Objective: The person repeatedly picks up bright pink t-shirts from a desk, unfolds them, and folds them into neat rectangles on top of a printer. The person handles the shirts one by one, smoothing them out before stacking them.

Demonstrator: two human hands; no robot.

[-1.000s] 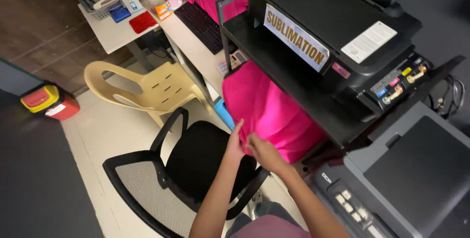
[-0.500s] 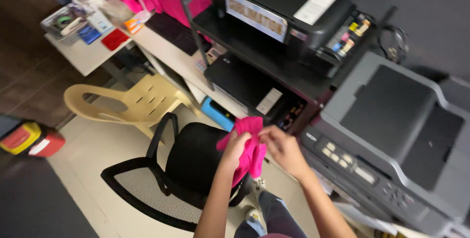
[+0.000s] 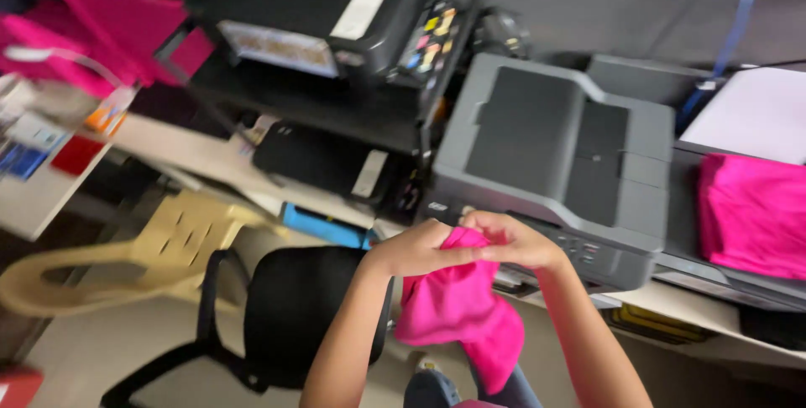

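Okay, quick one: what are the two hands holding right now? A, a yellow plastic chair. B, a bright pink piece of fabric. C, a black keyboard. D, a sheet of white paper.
B: the left hand and right hand both pinch the top of a bright pink piece of fabric, which hangs down in front of the grey printer and above the black office chair.

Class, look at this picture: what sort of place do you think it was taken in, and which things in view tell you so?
Probably a small garment-printing workshop: a grey printer beside black printers on a shelf, and pink cloth held by the left hand and right hand.
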